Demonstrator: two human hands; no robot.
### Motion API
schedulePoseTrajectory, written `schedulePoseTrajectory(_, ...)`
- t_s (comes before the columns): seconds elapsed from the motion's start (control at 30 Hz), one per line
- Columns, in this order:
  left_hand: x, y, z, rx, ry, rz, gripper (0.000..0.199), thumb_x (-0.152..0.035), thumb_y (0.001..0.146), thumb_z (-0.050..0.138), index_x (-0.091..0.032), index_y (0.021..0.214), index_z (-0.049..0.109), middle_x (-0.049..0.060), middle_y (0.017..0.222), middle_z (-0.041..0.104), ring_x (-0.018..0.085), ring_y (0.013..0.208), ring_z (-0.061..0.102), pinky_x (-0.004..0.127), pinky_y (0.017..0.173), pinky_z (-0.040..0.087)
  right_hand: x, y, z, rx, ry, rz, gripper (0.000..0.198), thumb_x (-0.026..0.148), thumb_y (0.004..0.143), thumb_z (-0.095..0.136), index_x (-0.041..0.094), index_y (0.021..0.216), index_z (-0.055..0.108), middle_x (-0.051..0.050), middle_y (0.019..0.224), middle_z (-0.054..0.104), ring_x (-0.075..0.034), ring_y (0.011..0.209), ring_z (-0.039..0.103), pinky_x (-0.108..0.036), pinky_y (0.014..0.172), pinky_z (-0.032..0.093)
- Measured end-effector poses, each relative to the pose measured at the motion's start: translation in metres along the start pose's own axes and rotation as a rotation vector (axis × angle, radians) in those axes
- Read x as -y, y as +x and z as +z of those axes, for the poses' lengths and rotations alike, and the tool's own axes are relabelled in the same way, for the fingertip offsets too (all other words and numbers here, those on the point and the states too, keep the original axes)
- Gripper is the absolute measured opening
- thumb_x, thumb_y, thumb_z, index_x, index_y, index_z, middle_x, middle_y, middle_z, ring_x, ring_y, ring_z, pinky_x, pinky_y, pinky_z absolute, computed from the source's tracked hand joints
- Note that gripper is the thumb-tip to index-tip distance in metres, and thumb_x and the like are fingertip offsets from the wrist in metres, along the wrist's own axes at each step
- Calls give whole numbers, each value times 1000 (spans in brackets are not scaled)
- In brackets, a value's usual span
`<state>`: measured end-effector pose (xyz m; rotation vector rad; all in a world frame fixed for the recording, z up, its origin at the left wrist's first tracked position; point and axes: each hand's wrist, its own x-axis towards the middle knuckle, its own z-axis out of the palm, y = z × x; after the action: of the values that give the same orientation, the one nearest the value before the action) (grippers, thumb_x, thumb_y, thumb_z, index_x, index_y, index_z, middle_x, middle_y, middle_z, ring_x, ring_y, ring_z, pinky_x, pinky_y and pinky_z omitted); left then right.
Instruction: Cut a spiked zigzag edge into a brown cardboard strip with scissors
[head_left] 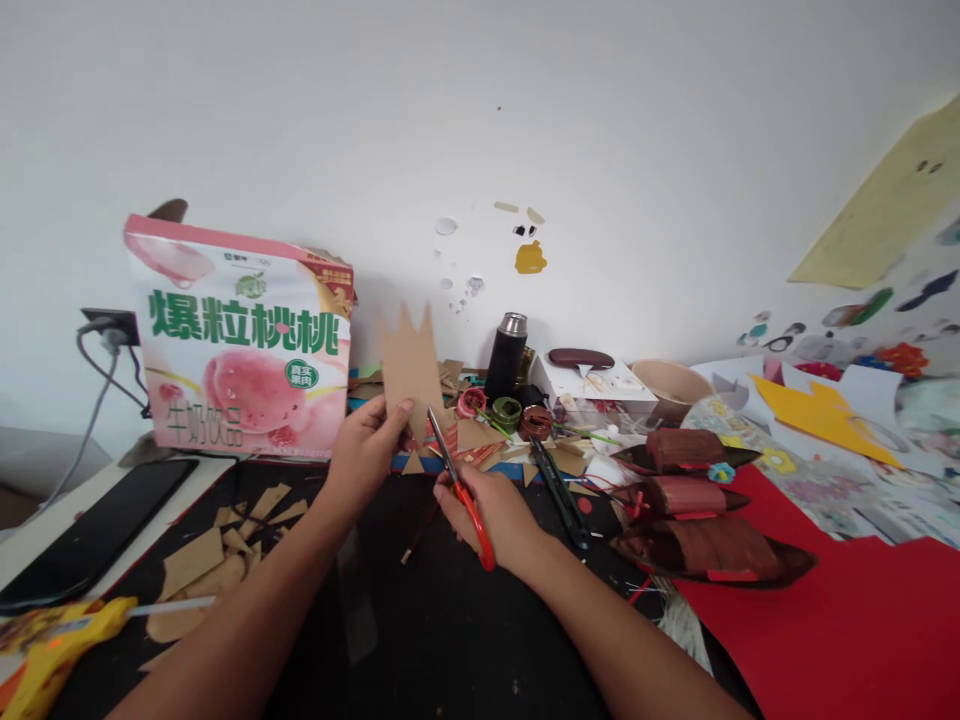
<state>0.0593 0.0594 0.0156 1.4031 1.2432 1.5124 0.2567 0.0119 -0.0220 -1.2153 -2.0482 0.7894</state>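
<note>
Between its thumb and fingers, my left hand [369, 445] grips a brown piece of cardboard [412, 370] held upright. The top of the cardboard is cut into several pointed tips, slightly blurred. My right hand [487, 515] is closed around red-handled scissors [472, 520]. Their blades point up and left toward the lower right edge of the cardboard; whether they touch it I cannot tell. Behind the hands lie cardboard scraps and small open paint jars, among them a green one [507, 412]. A dark green utility knife [559, 490] rests right of my right hand.
At left stand a pink-and-white drink carton [247, 350], a black phone [90, 530], a yellow glue gun [67, 640] and cardboard offcuts [202, 570]. A black thermos [506, 360] stands near the wall. Brown model boats [712, 550] and red paper [862, 620] lie at right.
</note>
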Motion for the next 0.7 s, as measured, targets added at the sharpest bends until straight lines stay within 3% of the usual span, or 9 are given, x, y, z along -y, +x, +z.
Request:
schedulePoseTrajectory(0.17, 2, 14, -12, -300, -301, -34, 25, -39, 82, 71, -23, 78, 52, -8, 53, 51, 10, 44, 48, 21, 45, 37, -5, -2, 8, -12, -73, -113, 16, 36, 98, 64, 23, 102, 71, -6, 89, 79, -24, 80, 76, -30, 74, 55)
schedulePoseTrajectory(0.23, 2, 18, -15, -343, -342, -25, 24, -36, 81, 71, -24, 78, 51, -9, 52, 48, 9, 43, 46, 20, 43, 34, -6, -3, 10, 14, -2, -88, 16, 37, 98, 64, 22, 102, 71, -4, 81, 76, -22, 71, 74, -29, 68, 55)
schedulePoseTrajectory(0.37, 2, 19, -16, -350, -383, -33, 25, -38, 81, 72, -24, 79, 52, -10, 51, 47, 9, 42, 44, 21, 42, 35, -9, -1, 11, 42, 319, 119, 25, 45, 98, 63, 21, 104, 67, 3, 61, 63, -15, 46, 62, -23, 47, 50)
schedulePoseTrajectory(0.47, 3, 17, -14, -244, -356, -65, 30, -45, 77, 76, -23, 83, 57, -7, 57, 56, 11, 46, 52, 22, 45, 40, -11, 5, 9, -40, 533, 214, 38, 57, 95, 63, 20, 100, 63, 6, 55, 59, -14, 41, 58, -22, 42, 49)
schedulePoseTrajectory(0.7, 2, 4, -5, 257, -115, -237, 52, -66, 71, 81, -18, 81, 64, 1, 66, 67, 16, 55, 60, 27, 54, 48, -13, 16, -2, -218, 817, 196, 49, 69, 87, 69, 22, 94, 55, 7, 48, 58, -14, 35, 54, -21, 36, 44)
